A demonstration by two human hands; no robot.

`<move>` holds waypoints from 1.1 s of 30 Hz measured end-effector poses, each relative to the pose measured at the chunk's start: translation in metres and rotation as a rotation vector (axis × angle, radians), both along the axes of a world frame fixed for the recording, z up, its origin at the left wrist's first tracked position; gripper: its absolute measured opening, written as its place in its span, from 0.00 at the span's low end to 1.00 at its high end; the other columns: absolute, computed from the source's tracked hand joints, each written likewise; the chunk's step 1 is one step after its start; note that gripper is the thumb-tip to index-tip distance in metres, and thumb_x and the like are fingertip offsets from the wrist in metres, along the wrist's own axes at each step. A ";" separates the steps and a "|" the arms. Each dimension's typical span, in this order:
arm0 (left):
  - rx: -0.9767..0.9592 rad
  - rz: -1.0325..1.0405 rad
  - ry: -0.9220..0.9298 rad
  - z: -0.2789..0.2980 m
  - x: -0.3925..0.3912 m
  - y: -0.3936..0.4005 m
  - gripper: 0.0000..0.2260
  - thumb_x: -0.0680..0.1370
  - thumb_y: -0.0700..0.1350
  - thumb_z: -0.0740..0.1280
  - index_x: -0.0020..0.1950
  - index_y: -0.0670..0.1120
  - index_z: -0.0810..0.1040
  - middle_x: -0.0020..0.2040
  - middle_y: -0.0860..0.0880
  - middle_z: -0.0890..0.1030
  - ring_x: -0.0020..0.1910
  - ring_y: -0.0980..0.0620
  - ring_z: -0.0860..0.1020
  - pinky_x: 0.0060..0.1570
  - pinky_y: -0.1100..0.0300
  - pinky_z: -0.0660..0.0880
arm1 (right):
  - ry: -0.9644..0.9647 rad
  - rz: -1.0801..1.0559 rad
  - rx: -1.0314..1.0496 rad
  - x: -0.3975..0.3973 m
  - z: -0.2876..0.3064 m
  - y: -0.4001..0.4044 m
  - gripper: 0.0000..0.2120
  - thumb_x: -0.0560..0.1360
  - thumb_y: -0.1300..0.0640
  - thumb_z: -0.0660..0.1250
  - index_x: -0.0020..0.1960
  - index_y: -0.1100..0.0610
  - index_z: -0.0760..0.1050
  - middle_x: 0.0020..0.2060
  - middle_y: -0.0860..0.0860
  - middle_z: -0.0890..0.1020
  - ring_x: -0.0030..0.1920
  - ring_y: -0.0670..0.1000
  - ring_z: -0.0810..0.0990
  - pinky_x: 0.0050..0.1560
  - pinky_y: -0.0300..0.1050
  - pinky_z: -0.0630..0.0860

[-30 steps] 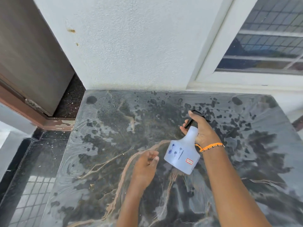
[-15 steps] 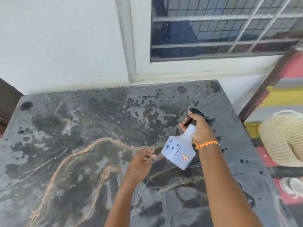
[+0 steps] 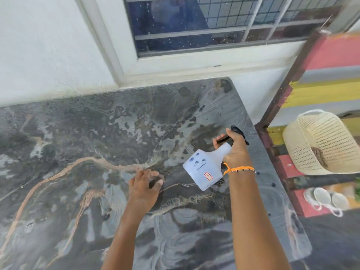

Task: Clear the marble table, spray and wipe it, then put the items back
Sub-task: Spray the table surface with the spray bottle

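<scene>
The dark marble table (image 3: 78, 133) with tan veins fills most of the view, its surface wet and speckled with droplets. My right hand (image 3: 234, 150) grips the neck and black trigger of a white spray bottle (image 3: 202, 170). The bottle is tilted above the table's right part, nozzle pointing away toward the right edge. My left hand (image 3: 144, 190) hovers low over the table just left of the bottle. Its fingers are loosely curled and I see nothing in them.
A white wall and a barred window (image 3: 214, 24) run along the table's far edge. Past the right edge stand red and yellow painted steps (image 3: 321, 94). On them are a cream woven basket (image 3: 319, 141) and some white dishes (image 3: 329, 200).
My view has swung right, from the table's left end to its right end. Both hands and the bottle moved right along the table. The grip on the bottle is unchanged.
</scene>
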State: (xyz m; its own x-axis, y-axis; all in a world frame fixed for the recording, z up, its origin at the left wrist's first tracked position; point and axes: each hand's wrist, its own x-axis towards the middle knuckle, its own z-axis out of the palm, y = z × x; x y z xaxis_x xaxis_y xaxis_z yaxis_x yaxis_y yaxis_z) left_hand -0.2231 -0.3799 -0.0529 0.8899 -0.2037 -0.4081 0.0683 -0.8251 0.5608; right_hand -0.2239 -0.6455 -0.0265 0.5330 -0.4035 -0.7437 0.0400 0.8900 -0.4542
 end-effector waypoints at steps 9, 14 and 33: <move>-0.280 0.099 0.073 0.027 -0.003 0.010 0.09 0.77 0.46 0.64 0.57 0.51 0.74 0.52 0.51 0.75 0.51 0.49 0.75 0.51 0.57 0.71 | -0.104 0.348 -0.048 -0.029 0.020 0.043 0.13 0.76 0.54 0.64 0.37 0.62 0.74 0.34 0.55 0.77 0.44 0.53 0.78 0.30 0.37 0.79; -0.343 0.161 0.035 0.035 -0.008 0.061 0.07 0.77 0.45 0.64 0.55 0.53 0.75 0.57 0.53 0.72 0.57 0.53 0.72 0.57 0.60 0.66 | -0.123 0.723 -0.104 -0.042 0.026 0.128 0.13 0.77 0.54 0.62 0.37 0.59 0.77 0.33 0.53 0.82 0.41 0.51 0.84 0.33 0.37 0.78; 0.118 0.479 -0.255 0.007 -0.176 0.368 0.36 0.66 0.48 0.75 0.70 0.43 0.64 0.69 0.43 0.64 0.70 0.44 0.63 0.66 0.48 0.64 | -0.024 1.623 -0.162 -0.113 0.010 0.471 0.09 0.74 0.53 0.67 0.37 0.55 0.77 0.35 0.50 0.82 0.46 0.50 0.81 0.32 0.36 0.73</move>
State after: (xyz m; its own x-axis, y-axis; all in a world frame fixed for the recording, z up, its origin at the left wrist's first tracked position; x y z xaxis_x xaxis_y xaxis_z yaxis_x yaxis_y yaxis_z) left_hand -0.3986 -0.0115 -0.0458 0.9455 0.2822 -0.1626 0.3253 -0.7937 0.5140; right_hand -0.3369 -0.1746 -0.0167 0.4620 0.4927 -0.7374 -0.8302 -0.0520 -0.5550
